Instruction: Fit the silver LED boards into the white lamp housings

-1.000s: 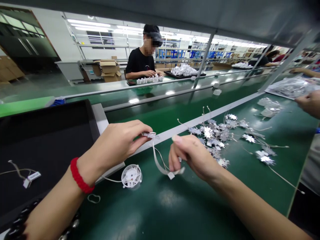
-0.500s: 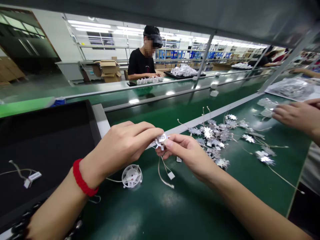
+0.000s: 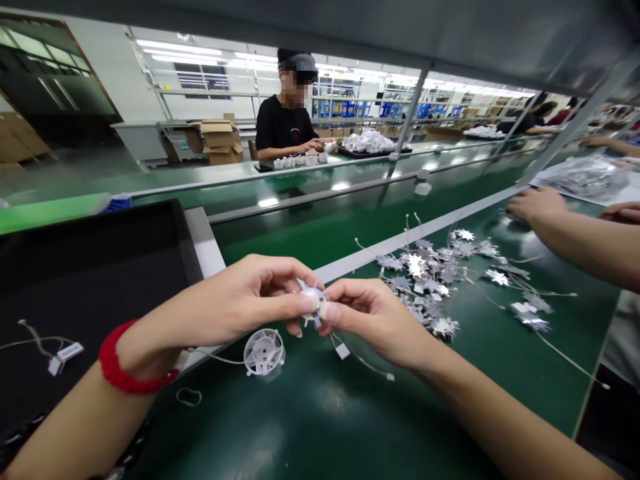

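Both hands pinch one small silvery star-shaped piece (image 3: 312,300) above the green bench. My left hand (image 3: 250,293), with a red band at the wrist, is closed on its left side, thumb across the face. My right hand (image 3: 373,313) is closed on its right side between thumb and fingers. A thin wire with a white plug and a small white block (image 3: 343,351) hangs below the piece. Under my left hand a round white spoked housing (image 3: 265,352) lies on the bench. To the right of my right hand lies a pile of similar star-shaped pieces (image 3: 430,273) with wires.
A black tray (image 3: 100,233) at left holds a small wired part (image 3: 65,358). A rubber-band-like loop (image 3: 189,397) lies on the bench. Another person's hand (image 3: 537,203) is at the right by plastic bags (image 3: 585,177). A co-worker (image 3: 285,123) sits opposite, beside a tray heaped with white parts (image 3: 367,141).
The star piece has been turned so its pointed face shows, and its wire has swung right. My left hand has rolled, thumb now in front. The neighbour's arm at right has reached further in.
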Demonstrator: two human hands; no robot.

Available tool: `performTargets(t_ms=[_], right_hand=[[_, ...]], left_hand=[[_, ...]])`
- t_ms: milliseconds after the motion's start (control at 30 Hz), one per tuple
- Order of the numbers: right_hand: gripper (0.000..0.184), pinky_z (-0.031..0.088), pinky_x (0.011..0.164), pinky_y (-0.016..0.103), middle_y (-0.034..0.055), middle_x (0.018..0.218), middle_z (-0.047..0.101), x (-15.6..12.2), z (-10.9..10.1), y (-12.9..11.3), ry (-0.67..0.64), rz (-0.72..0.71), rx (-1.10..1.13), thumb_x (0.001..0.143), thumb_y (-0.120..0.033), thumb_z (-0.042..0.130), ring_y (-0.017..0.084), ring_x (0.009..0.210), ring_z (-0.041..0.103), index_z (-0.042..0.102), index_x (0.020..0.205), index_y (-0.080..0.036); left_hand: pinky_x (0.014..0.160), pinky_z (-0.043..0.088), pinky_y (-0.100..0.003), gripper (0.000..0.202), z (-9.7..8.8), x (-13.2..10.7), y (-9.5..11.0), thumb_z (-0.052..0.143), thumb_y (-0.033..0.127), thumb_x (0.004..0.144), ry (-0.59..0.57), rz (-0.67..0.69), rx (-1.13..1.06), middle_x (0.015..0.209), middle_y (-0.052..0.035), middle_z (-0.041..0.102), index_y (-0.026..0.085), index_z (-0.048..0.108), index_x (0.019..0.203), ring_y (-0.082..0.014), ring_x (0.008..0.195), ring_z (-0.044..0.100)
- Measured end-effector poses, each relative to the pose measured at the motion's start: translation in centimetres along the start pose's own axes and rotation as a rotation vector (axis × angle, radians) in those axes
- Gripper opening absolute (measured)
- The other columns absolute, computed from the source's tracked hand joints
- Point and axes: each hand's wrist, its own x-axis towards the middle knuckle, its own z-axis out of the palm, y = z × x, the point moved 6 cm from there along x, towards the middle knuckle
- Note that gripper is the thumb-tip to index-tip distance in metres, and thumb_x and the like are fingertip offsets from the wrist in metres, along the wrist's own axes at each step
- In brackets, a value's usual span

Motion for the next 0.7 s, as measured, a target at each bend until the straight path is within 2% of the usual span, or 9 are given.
performTargets(t_ms=[100,167,300,467,600,700], right_hand=[[0.029,0.061,0.071,0.022,-0.0006,0.079,0.076,0.0,-0.2,-0.1,-0.008,-0.029,-0.013,0.086,-0.044,0.093,0.011,0.07,0.072,0.081,0.091,-0.018],[0.021,0.061,0.07,0.021,-0.0004,0.086,0.078,0.0,-0.4,-0.1,0.004,-0.057,-0.022,0.088,-0.035,0.09,0.01,0.071,0.072,0.081,0.098,-0.02],[0.016,0.061,0.068,0.02,0.0007,0.095,0.082,-0.2,-0.5,-0.2,0.046,-0.123,-0.063,0.089,-0.025,0.084,0.009,0.073,0.072,0.082,0.104,-0.021],[0.02,0.057,0.07,0.02,-0.0005,0.09,0.082,-0.5,-0.5,-0.7,0.116,-0.196,-0.176,0.083,-0.021,0.089,0.01,0.076,0.071,0.083,0.103,-0.022],[0.008,0.056,0.071,0.019,-0.0028,0.086,0.083,-0.6,-0.6,-1.5,0.161,-0.253,-0.255,0.086,-0.018,0.085,0.009,0.074,0.071,0.084,0.093,-0.023],[0.005,0.057,0.072,0.02,-0.0024,0.083,0.083,-0.8,-0.5,-1.7,0.165,-0.282,-0.3,0.087,-0.019,0.084,0.011,0.074,0.072,0.085,0.087,-0.023]], left_hand=[[0.06,0.052,-0.006,0.011,-0.5,0.0,-0.4,0.079,0.03,0.097,0.033,-0.027,-0.079,0.079,0.0055,0.082,0.02,0.076,0.101,-0.0074,0.073,0.076],[0.063,0.054,-0.007,0.016,-0.9,0.1,-0.7,0.082,0.034,0.096,0.062,-0.036,-0.123,0.079,0.0043,0.082,0.02,0.075,0.099,-0.0086,0.074,0.077],[0.069,0.059,-0.012,0.028,-1.2,0.4,-1.2,0.089,0.042,0.091,0.088,-0.059,-0.193,0.081,0.0016,0.084,0.019,0.074,0.098,-0.0118,0.076,0.079],[0.07,0.058,-0.01,0.028,-1.1,0.1,-1.5,0.09,0.041,0.091,0.1,-0.098,-0.241,0.08,0.001,0.085,0.02,0.073,0.097,-0.0107,0.076,0.08],[0.068,0.059,-0.012,0.028,-0.7,0.1,-1.5,0.091,0.039,0.089,0.054,-0.116,-0.298,0.076,0.0033,0.083,0.021,0.07,0.094,-0.0129,0.077,0.082],[0.068,0.059,-0.01,0.024,-0.6,0.0,-1.5,0.088,0.035,0.091,0.017,-0.131,-0.298,0.079,0.0041,0.084,0.021,0.071,0.101,-0.0115,0.078,0.081]])
